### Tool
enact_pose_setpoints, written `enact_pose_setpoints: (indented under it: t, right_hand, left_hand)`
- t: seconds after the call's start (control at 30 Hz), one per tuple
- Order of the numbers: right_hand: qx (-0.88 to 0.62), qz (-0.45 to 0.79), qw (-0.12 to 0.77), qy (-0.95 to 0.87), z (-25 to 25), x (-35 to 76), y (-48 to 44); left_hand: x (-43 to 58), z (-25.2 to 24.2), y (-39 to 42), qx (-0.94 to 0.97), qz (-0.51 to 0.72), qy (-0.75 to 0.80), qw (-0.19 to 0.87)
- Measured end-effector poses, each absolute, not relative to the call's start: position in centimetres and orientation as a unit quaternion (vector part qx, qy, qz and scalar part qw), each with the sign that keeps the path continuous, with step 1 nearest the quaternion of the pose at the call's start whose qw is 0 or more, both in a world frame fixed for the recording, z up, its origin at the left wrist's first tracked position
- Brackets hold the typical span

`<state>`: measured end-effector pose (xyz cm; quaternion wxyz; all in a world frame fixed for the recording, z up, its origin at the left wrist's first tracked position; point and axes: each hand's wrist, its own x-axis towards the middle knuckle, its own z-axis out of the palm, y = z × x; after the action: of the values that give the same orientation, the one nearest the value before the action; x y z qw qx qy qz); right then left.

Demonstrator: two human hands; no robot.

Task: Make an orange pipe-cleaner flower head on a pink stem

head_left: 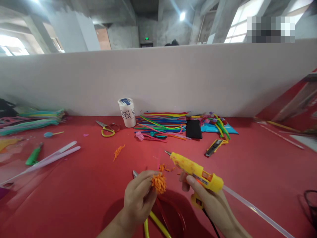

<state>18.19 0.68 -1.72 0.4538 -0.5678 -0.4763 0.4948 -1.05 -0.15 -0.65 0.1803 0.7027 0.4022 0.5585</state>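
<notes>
My left hand pinches a fuzzy orange flower head made of short bristly pieces. My right hand is wrapped round the handle of a yellow hot glue gun. Its metal nozzle points up and left, above and to the right of the flower head, not touching it. A long clear glue stick sticks out of the gun's back end. Under my hands lie large scissors with yellow and red handles, partly hidden by my left hand. Loose orange bits are scattered just beyond the flower head.
Across the red table lie small scissors, a white lidded cup, colourful pipe cleaners, a black phone, a utility knife and a green glue gun. A white partition stands behind.
</notes>
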Motion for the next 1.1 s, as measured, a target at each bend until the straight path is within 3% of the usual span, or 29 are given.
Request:
enact_pose_setpoints:
  t: [0.27, 0.4, 0.53, 0.87, 1.1]
  right_hand:
    - [-0.557, 0.467, 0.491, -0.481, -0.4, 17.5, 0.4]
    - [-0.536, 0.473, 0.491, -0.498, -0.3, 17.8, 0.4]
    - [-0.456, 0.463, 0.463, -0.603, -0.3, 18.4, 0.4]
    - [-0.455, 0.300, 0.553, -0.631, -1.9, 17.6, 0.7]
    - [-0.486, 0.345, 0.504, -0.624, -0.4, 17.3, 0.4]
  left_hand:
    - [-1.2, -0.9, -0.1, 0.710, 0.571, 0.375, 0.169]
    - [-0.2, -1.0, 0.0, 0.552, 0.584, 0.451, 0.389]
    - [0.5, -0.7, 0.7, 0.321, 0.582, 0.422, 0.616]
    - [0.7, -1.4, 0.8, 0.253, 0.490, 0.362, 0.752]
    - [2.0, -1.5, -0.3, 0.235, 0.412, 0.369, 0.799]
